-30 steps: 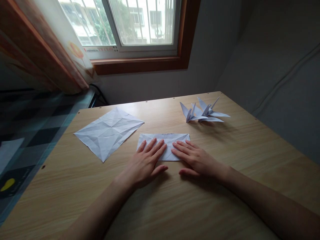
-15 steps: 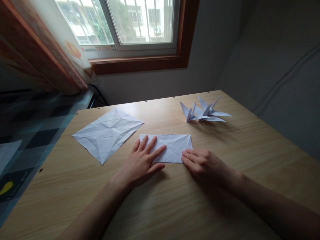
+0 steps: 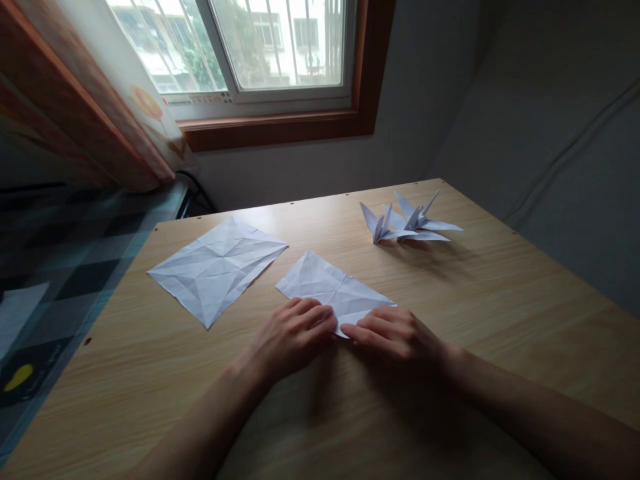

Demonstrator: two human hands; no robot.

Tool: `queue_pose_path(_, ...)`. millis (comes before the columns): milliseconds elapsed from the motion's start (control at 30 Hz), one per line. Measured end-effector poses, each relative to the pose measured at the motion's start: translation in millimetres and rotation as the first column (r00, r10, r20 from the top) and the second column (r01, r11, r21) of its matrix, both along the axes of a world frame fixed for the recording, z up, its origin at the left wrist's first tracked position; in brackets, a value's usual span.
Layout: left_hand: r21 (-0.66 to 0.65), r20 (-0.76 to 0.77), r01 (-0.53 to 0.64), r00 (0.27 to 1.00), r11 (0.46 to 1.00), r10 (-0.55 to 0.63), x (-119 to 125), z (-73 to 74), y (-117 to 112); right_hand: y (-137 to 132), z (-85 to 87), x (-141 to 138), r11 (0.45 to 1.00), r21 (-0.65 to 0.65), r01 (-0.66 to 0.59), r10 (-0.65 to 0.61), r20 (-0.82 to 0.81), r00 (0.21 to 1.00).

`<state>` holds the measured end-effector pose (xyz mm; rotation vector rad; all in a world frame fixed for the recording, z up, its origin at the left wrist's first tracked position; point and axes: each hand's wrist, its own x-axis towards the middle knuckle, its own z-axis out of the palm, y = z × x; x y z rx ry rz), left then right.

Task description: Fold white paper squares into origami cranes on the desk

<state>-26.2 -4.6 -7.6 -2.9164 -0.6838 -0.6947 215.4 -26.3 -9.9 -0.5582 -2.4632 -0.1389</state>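
A folded white sheet of paper (image 3: 333, 280), marked with creases, lies at an angle on the wooden table. My left hand (image 3: 300, 333) is closed at its near left edge, fingers bent together over the paper. At the near right edge my right hand (image 3: 393, 331) pinches the paper, its thumb and fingertips close to those of the left. The fingers hide part of the near edge. Left of it, an unfolded creased sheet (image 3: 220, 267) rests flat, touched by neither hand.
Paper cranes (image 3: 385, 230) stand close together at the table's back right. The wooden table (image 3: 200, 393) meets a checkered cloth (image 3: 95, 273) on the left. Behind are a curtain (image 3: 95, 100) and a window with a brown frame (image 3: 280, 128).
The folded paper has turned so that one corner points toward me. My left hand has gone from lying spread on it to gripping its near edge, and the hands have come closer together.
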Motion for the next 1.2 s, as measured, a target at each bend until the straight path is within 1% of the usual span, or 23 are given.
queue_pose_path(100,0.004,0.012,-0.005,1.000,1.000,0.005,0,0.0,0,4,-6.0,1,0.995,-0.090,0.039,-0.039,-0.004,0.999)
queue_pose_path(200,-0.022,0.020,-0.017,1.000,1.000,0.018,-1,2.2,0,8,-11.9,5,0.972,-0.216,0.098,-0.118,-0.082,0.990)
queue_pose_path(300,-0.053,0.020,-0.004,1.000,0.999,0.005,-2,4.5,-1,12,-13.9,11,0.940,-0.308,0.145,-0.206,-0.178,0.962)
queue_pose_path(367,-0.053,0.028,0.011,1.000,0.999,-0.009,-3,4.9,-2,14,-12.9,14,0.919,-0.358,0.166,-0.251,-0.205,0.946)
queue_pose_path(500,-0.016,0.072,0.006,0.997,1.000,-0.005,-2,3.1,-1,16,-10.0,13,0.852,-0.476,0.217,-0.350,-0.212,0.912)
queue_pose_path(600,0.031,0.022,0.002,1.000,1.000,-0.002,-1,3.0,0,16,-11.4,9,0.813,-0.531,0.237,-0.391,-0.197,0.899)
queue_pose_path(667,0.044,-0.041,-0.035,0.998,0.998,0.037,1,4.3,-1,18,-13.9,7,0.814,-0.520,0.260,-0.403,-0.183,0.897)
queue_pose_path(733,0.047,-0.087,-0.103,0.990,0.994,0.106,3,6.1,-1,20,-16.6,6,0.829,-0.478,0.291,-0.406,-0.155,0.900)
queue_pose_path(800,0.042,-0.103,-0.156,0.982,0.987,0.160,4,7.2,-2,23,-18.5,7,0.845,-0.409,0.346,-0.422,-0.109,0.900)
queue_pose_path(867,0.033,-0.090,-0.160,0.983,0.986,0.163,4,6.8,-2,24,-18.9,8,0.870,-0.326,0.369,-0.406,-0.051,0.913)
queue_pose_path(967,0.005,-0.085,-0.112,0.990,0.994,0.112,3,4.5,-1,23,-15.7,11,0.927,-0.247,0.282,-0.285,0.023,0.958)
queue_pose_path(1033,0.020,-0.110,-0.084,0.990,0.996,0.086,2,3.6,0,22,-11.5,13,0.953,-0.211,0.216,-0.209,0.056,0.976)
queue_pose_path(1133,0.082,-0.166,-0.063,0.983,0.995,0.076,3,4.9,-2,20,-5.4,17,0.977,-0.141,0.162,-0.147,0.108,0.983)
queue_pose_path(1200,0.101,-0.205,-0.070,0.975,0.992,0.089,5,7.0,-5,19,-3.7,19,0.984,-0.101,0.150,-0.135,0.142,0.981)
